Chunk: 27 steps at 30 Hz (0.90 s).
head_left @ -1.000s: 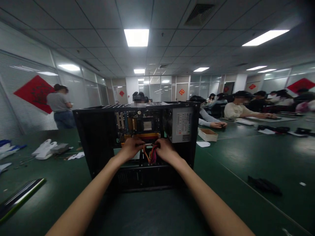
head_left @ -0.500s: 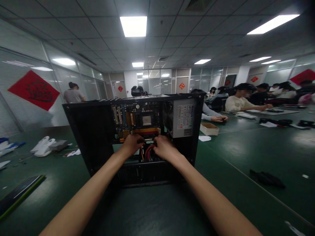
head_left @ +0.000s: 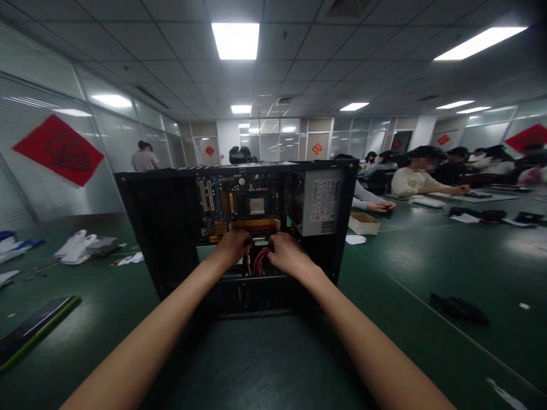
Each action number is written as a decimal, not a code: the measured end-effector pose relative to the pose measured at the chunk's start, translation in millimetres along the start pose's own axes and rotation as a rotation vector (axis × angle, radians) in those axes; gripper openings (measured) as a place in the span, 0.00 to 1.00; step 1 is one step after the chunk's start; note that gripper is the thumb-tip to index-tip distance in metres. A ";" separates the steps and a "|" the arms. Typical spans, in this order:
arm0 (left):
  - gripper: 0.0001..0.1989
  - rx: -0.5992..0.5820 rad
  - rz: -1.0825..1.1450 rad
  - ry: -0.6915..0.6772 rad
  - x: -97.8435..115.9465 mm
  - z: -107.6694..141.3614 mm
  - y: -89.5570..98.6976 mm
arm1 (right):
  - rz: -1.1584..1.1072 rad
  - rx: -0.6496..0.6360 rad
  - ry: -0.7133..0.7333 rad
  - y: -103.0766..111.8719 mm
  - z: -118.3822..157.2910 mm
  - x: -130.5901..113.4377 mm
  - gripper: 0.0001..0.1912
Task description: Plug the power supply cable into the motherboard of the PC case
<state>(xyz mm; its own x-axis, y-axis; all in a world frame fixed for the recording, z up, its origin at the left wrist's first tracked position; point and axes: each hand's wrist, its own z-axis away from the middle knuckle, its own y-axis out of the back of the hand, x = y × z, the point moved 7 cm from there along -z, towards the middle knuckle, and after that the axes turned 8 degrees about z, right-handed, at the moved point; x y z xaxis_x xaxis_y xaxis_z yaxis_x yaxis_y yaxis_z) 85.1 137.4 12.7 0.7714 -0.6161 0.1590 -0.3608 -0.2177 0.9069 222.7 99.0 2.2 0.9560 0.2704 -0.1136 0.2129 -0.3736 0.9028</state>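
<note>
A black computer case point(head_left: 166, 222) stands open-sided in front of me on the green table. Inside it are a motherboard point(head_left: 269, 187) and, at the upper right, a silver power supply point(head_left: 322, 206) with a label. My left hand point(head_left: 232, 247) reaches in just under the yellow and red memory slots point(head_left: 258, 224), its fingers curled closed. Level with it, my right hand point(head_left: 289, 253) is closed too, close to the red and orange cables point(head_left: 260, 261) that run between the hands. What the fingertips pinch is hidden.
On the left lie a black strip-shaped box with a green edge point(head_left: 40, 327) and white plastic bags point(head_left: 77, 247). A small open carton point(head_left: 364, 223) and a black cloth-like item point(head_left: 459, 308) are on the right. Several people sit along the table beyond; one person point(head_left: 144, 156) stands at the back left.
Both hands stay at nearly the same place inside the case, with only slight finger movement. My view has shifted a little. The standing person at the back left has moved rightward.
</note>
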 end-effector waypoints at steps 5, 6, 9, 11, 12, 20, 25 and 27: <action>0.09 -0.026 -0.134 -0.045 13.0 3.7 1.2 | -0.005 0.004 0.009 1.1 -0.1 -0.9 0.09; 0.09 -0.033 -0.146 -0.047 14.3 4.2 1.3 | -0.006 0.003 0.009 1.2 -0.2 -0.8 0.09; 0.09 -0.038 -0.164 -0.046 15.2 4.5 1.3 | -0.001 -0.005 0.008 0.3 -0.8 -0.5 0.09; 0.09 -0.037 -0.172 -0.045 14.9 3.8 0.9 | 0.005 -0.011 0.008 -0.8 -1.4 -0.3 0.09; 0.09 -0.039 -0.175 -0.047 14.8 3.3 0.5 | 0.008 -0.012 0.009 -1.1 -1.5 -0.3 0.09; 0.11 -0.039 -0.148 0.003 12.1 3.1 1.6 | 0.025 0.004 0.023 2.7 0.1 -2.4 0.09; 0.12 -0.082 -0.187 0.041 15.5 4.5 3.0 | 0.033 -0.007 0.022 3.6 0.4 -3.7 0.09; 0.12 -0.112 -0.217 0.056 17.7 4.4 2.4 | 0.042 -0.022 0.029 3.2 0.4 -4.7 0.09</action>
<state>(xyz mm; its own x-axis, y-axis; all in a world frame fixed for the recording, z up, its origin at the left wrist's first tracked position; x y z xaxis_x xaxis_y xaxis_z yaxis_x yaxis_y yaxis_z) 95.5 122.6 16.0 0.8536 -0.5203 -0.0258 -0.1255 -0.2533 0.9592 219.0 96.2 5.4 0.9579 0.2801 -0.0636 0.1678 -0.3660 0.9154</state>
